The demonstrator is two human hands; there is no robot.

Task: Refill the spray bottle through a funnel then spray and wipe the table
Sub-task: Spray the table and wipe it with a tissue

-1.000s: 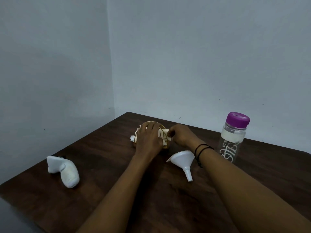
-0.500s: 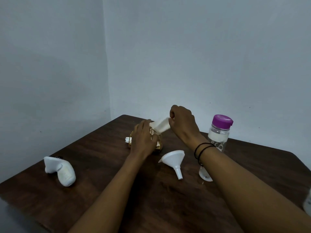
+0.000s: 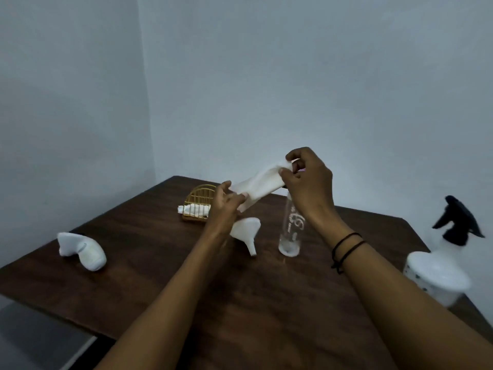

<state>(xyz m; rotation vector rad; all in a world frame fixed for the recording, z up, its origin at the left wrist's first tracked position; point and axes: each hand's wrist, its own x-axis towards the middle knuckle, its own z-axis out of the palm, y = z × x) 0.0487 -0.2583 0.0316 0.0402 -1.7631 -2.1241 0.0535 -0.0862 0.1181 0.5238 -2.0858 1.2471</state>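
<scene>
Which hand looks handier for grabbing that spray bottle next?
Probably the right hand: the spray bottle stands at the table's right edge, beside the right forearm. The left hand is farther off. Both currently hold the napkin.

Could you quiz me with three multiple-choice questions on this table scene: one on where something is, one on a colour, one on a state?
1. Where is the funnel?
A. Lying on the table between the gold holder and the clear bottle
B. Standing in the spray bottle
C. Held in the left hand

2. What colour is the spray bottle's trigger head?
A. Purple
B. Black
C. Gold

3. What are the hands doing?
A. Resting flat
B. Holding one white napkin between them
C. Gripping the bottle

Answers: 1 A, it lies on its side on the wood. 2 B, the nozzle is dark. 3 B, left hand and right hand each pinch the napkin.
</scene>
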